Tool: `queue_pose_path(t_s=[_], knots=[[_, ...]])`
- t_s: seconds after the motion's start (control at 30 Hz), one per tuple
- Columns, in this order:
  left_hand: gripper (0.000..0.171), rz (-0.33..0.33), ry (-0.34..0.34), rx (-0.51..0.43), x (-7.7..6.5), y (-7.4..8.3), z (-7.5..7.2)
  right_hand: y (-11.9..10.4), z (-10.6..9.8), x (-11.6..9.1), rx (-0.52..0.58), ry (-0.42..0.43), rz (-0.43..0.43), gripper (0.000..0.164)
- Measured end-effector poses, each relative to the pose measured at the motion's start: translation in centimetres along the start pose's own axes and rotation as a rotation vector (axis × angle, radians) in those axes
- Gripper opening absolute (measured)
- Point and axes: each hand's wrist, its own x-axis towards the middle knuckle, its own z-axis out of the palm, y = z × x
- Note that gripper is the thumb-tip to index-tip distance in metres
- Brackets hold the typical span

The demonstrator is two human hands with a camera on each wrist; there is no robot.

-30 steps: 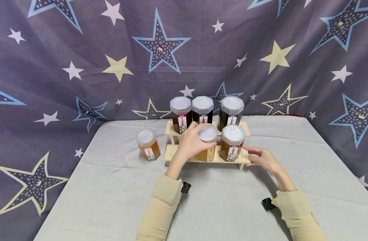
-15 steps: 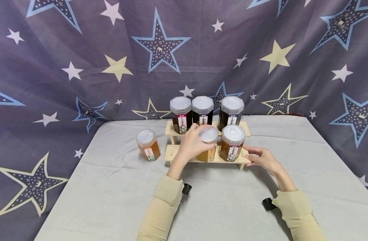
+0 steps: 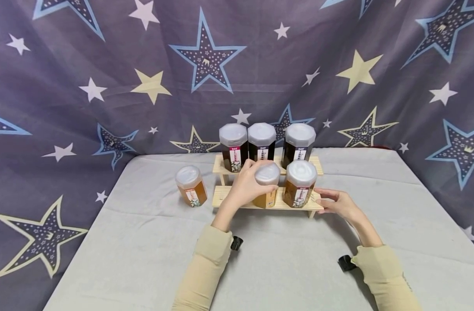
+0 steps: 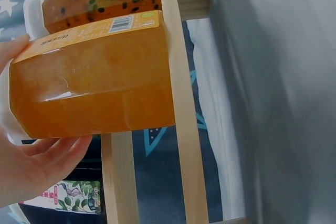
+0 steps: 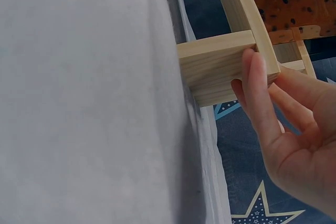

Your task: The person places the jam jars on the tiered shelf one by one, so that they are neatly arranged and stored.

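Note:
My left hand (image 3: 248, 183) grips an orange-filled jar (image 4: 94, 82) with a pale lid, fingers and thumb round its upper part. This jar stands upright on the lower step of a two-step wooden rack (image 3: 221, 195). To its right on the same step stands a jar of orange filling with dark seeds (image 3: 299, 190). My right hand (image 5: 294, 129) holds the right end of the lower step, its fingertips at the board and leg. Another orange-filled jar (image 3: 193, 192) stands on the table, left of the rack.
On the upper step are three dark jars (image 3: 234, 151) with pale lids, the right one slightly apart. A grey cloth covers the table (image 3: 283, 268). Behind the rack hangs a dark curtain (image 3: 260, 77) patterned with stars.
The left hand and its jar shift only very slightly on the lower step. The right hand stays at the rack's end.

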Motion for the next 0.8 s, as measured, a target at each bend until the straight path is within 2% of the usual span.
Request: queue_pose_path(t_s=[0.17,0.37,0.63,0.8], knots=[[0.064,0.029,-0.025,0.024,-0.4,-0.1,-0.1,0.0,0.0,0.0,-0.004,0.003,0.000,0.049],[0.061,0.062,-0.057,0.004,-1.0,0.0,-0.8,0.0,0.0,0.0,0.004,0.001,0.005,0.049],[0.051,0.131,-0.004,0.023,-1.8,0.0,-1.8,0.2,0.0,0.0,0.000,0.007,0.001,0.049],[0.045,0.159,0.033,-0.001,-2.3,-0.2,-2.3,0.2,0.0,0.0,0.003,0.007,0.000,0.049]])
